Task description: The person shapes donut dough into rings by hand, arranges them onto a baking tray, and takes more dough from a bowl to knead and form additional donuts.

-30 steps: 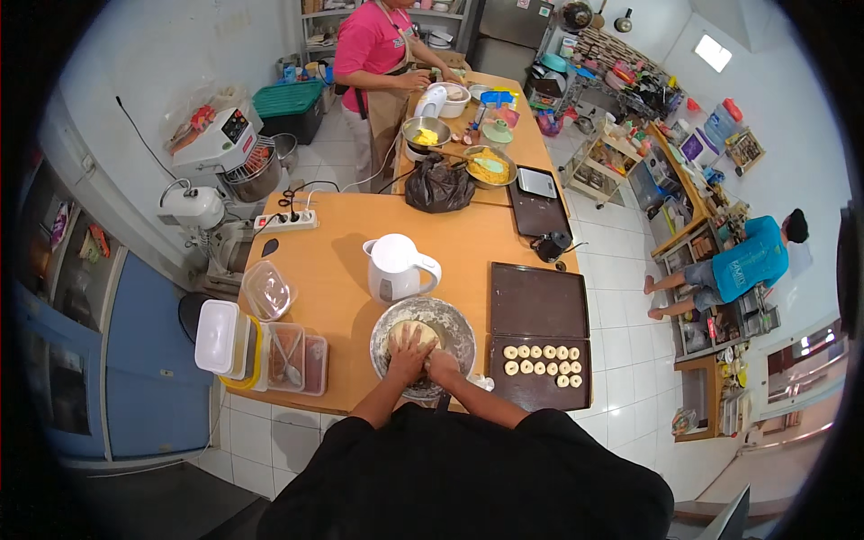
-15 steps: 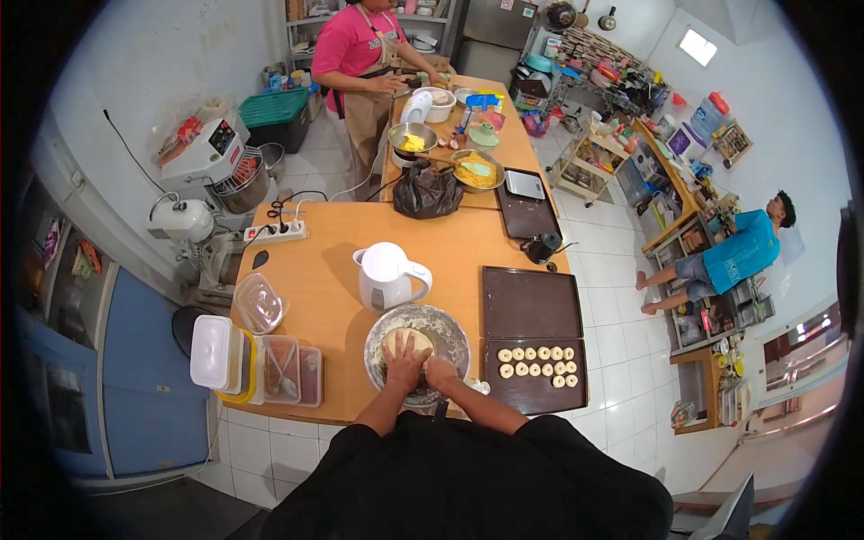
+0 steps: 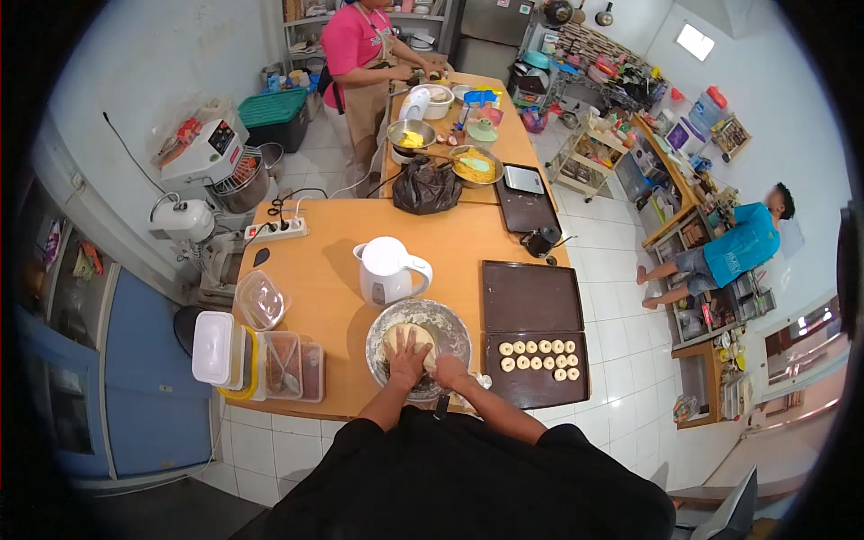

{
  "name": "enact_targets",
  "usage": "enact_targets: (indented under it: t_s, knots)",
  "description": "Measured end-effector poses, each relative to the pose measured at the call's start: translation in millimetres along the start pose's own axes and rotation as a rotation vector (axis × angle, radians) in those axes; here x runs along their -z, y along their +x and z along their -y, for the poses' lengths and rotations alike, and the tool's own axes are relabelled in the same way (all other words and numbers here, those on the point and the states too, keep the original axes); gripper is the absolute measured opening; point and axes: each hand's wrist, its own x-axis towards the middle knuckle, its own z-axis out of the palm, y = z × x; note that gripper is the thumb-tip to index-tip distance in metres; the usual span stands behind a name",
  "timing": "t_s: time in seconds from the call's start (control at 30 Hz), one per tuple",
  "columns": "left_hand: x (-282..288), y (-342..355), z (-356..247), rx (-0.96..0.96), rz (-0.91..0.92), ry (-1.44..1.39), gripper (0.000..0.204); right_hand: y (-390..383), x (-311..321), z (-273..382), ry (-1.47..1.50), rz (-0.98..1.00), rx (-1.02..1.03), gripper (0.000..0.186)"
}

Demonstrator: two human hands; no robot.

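Note:
A pale lump of dough (image 3: 412, 334) lies in a flour-smeared metal bowl (image 3: 461, 335) at the front of the table. My left hand (image 3: 408, 357) presses on the dough from above, fingers spread. Against the dough's right side, inside the near right part of the bowl, my right hand (image 3: 449, 370) is closed; what its fingers hold, if anything, is hidden. Just behind the bowl stands a white electric kettle (image 3: 385, 273). A whitish crumpled thing (image 3: 484, 381) sits by my right wrist.
Right of the bowl, a dark tray (image 3: 531, 393) carries several small dough rings, with another dark tray (image 3: 531, 297) behind it. Plastic containers (image 3: 283, 364) stand left. A black plastic bag (image 3: 427, 186) and power strip (image 3: 277, 229) lie farther back. Two people work beyond: one in pink (image 3: 353, 40), one in blue (image 3: 742, 247).
My left hand still presses on the dough, while my right hand has shifted slightly to the right. The person in pink has moved their hands farther along the table.

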Motion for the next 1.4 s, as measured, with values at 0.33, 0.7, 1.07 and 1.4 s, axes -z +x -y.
enact_targets:
  t_s: [0.33, 0.7, 1.07, 1.4]
  knots:
    - [18.0, 1.6, -9.7, 0.012, 0.128, -0.103, 0.045, -9.6, 2.1, -10.2, 0.046, -0.079, 0.062, 0.030]
    - [39.6, 4.8, -10.9, 0.017, 0.234, -0.083, 0.071, -40.7, 56.1, 7.0, 0.298, -0.195, 0.028, 0.040]
    - [-0.1, 5.4, 3.8, -0.031, 0.087, -0.109, 0.068, 12.8, -14.0, 4.4, -0.115, 0.055, -0.066, 0.034]
    - [13.1, 4.1, 0.1, -0.079, 0.136, -0.148, 0.054, 16.7, -15.8, 6.6, -0.148, 0.114, -0.006, 0.028]
